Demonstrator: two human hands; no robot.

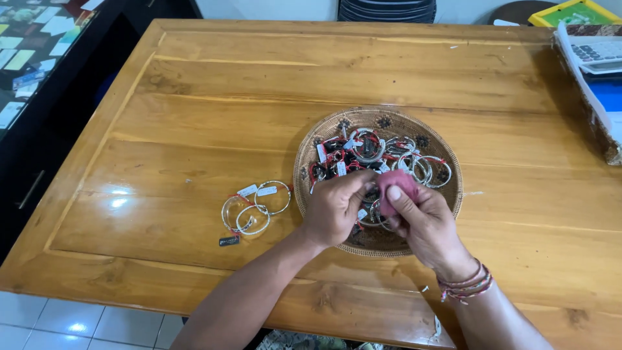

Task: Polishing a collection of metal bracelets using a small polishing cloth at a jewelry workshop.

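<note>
A round woven basket tray (447, 198) sits in the middle of a wooden table (214, 97), filled with several silver bangles (382, 152) carrying red threads and small tags. Over its near side, my right hand (424, 223) pinches a small pink cloth (395, 185). My left hand (334, 207) is closed beside it, its fingers meeting the cloth, and seems to grip a bangle that the fingers mostly hide. Three tagged silver bangles (254, 206) lie on the table left of the tray.
A calculator (599, 52) rests on papers at the table's far right edge. A dark stack (387, 10) stands beyond the far edge. A black cabinet with cards (29, 58) is at the left, and white floor tiles (65, 321) show below.
</note>
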